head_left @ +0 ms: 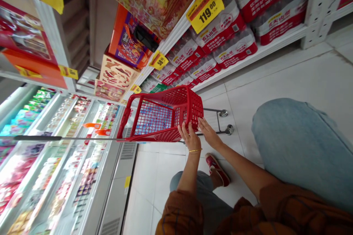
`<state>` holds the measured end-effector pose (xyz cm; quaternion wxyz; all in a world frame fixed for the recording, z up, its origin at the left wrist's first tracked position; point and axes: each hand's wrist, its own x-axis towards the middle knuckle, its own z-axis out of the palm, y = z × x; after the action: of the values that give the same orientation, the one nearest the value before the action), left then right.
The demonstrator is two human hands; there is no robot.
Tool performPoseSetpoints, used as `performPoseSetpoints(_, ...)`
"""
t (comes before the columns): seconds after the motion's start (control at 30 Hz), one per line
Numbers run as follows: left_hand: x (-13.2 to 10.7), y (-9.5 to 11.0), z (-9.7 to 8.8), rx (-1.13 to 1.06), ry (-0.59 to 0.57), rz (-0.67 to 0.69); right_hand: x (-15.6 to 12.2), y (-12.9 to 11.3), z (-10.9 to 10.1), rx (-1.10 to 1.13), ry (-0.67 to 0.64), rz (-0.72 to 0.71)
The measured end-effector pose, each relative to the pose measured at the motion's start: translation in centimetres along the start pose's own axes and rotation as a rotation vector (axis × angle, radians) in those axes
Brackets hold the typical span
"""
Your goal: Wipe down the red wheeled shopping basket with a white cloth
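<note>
The person was crouched low on the tiled floor [289, 77] of a shop aisle, one knee in blue jeans raised, both arms in rust-brown sleeves stretched forward. The left hand [189, 138], with a thin gold bangle on its wrist, had the wrist bent back and its grip hooked round the near bottom corner of the red trolley basket [165, 115]. As far as I could tell, the fingers curled on the edge. The right hand [208, 133] lay just beside it, its grip spread, fingers flat against the meshed wall.

The basket stood on the aisle floor between the chilled case [63, 169] and the shelves of bottled-water packs [220, 40]. Its long axis ran away from the hands towards the case. Its wheels [226, 122] sat at the end near the hands and its open mouth faced away from them. A long grey pull handle [55, 138] lay along the same line, reaching far past the basket.
</note>
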<state>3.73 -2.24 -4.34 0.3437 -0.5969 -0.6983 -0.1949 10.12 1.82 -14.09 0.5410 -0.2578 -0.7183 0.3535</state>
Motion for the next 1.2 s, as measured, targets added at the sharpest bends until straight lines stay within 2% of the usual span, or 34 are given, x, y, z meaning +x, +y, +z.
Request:
performPoseSetpoints(0.2,-0.8,-0.3,-0.8,0.002,0.018,-0.042,-0.8,-0.9,0.3,0.027,-0.035,0.015)
performPoseSetpoints(0.43,-1.4,0.1,-3.0,0.036,-0.013,-0.038,-2.1,-1.8,0.6,0.011,-0.054,-0.005)
performPoseSetpoints(0.67,-0.7,1.1,-3.8,0.205,0.001,-0.058,-2.5,-3.0,-0.1,0.052,-0.057,0.018)
performPoseSetpoints(0.8,0.3,1.0,-3.8,0.16,-0.039,0.0,-2.6,-3.4,-0.3,0.103,-0.042,0.059)
performPoseSetpoints(0.9,0.9,1.0,-3.9,0.095,-0.097,0.06,-1.8,-3.9,-0.7,0.126,0.02,0.051)
performPoseSetpoints(1.0,1.1,1.1,-3.9,0.113,-0.107,0.065,0.2,-4.7,-1.6,0.131,0.103,0.015)
performPoseSetpoints(1.2,0.8,1.6,-3.7,0.087,-0.036,0.017,3.7,-5.2,-2.5,0.12,0.017,-0.169)
